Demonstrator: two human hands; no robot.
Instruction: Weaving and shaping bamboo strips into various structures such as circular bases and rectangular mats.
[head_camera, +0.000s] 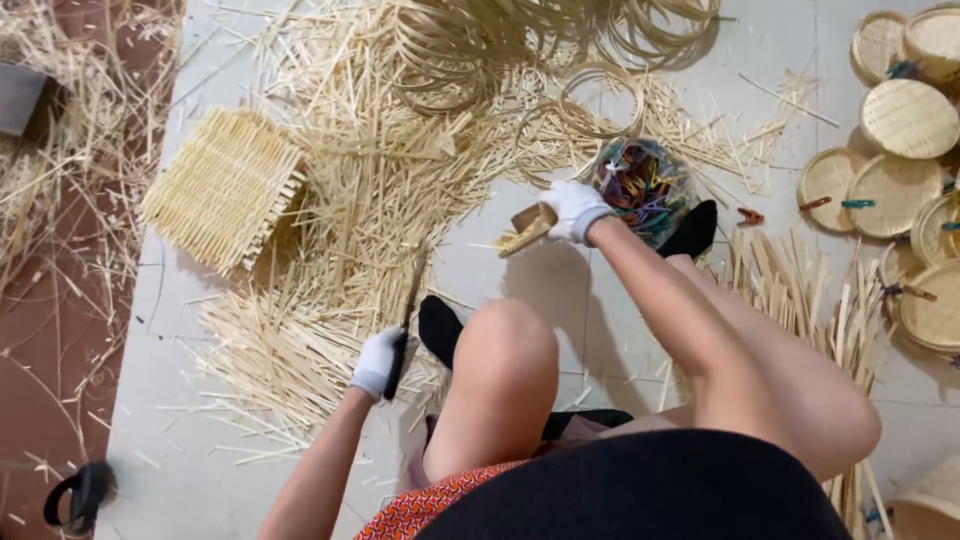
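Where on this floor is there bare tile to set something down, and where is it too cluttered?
Bare tile lies under the right hand, bordered by the bag of coloured clips and the raised knee. Another strip runs along the lower left, beside the left hand holding the knife. The bamboo strips and round trays crowd the rest.

Person seated on the tiled floor (180, 400), knees drawn up. Left hand (378, 362), white-gloved, is closed round the handle of a dark knife (408, 310), blade pointing up and away. Right hand (575, 210), also gloved, grips a short bamboo block (528, 228) (end grain pale, partly split). Loose bamboo slivers (370, 180) cover the floor ahead; a woven mat (222, 185) lies to the left. Bamboo hoops (480, 45) sit at top, a jar of coloured clips (643, 185) just beyond the right hand, round woven trays (905, 120) at far right.
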